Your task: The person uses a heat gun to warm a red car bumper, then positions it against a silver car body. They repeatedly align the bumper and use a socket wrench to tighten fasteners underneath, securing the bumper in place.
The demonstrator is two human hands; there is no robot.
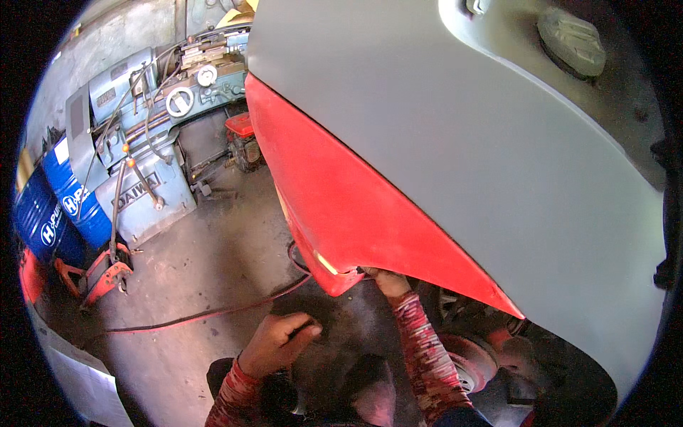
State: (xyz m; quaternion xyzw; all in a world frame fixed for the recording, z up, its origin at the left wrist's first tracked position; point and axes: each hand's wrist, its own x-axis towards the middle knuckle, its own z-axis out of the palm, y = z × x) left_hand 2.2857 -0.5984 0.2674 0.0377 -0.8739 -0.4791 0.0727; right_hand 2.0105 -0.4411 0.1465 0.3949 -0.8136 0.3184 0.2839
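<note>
A red car bumper (334, 192) slants across the middle, below a large matte grey body panel (455, 142). At the bumper's lower corner, near a narrow yellowish strip (326, 264), my right hand (391, 282) bends its fingers against the lower edge. Part of those fingers is hidden by the red edge. My left hand (279, 343) is held lower and to the left, apart from the bumper. Its fingers are curled, with the thumb beside the index finger; what lies inside them, if anything, cannot be made out. Both forearms wear red patterned sleeves.
A blue-grey lathe (153, 171) stands at the far left, beside blue drums (50, 220). A red floor jack (107, 274) sits before them. A red hose (213, 313) crosses the concrete floor to the bumper. A round reddish part (466, 359) sits beside my right forearm.
</note>
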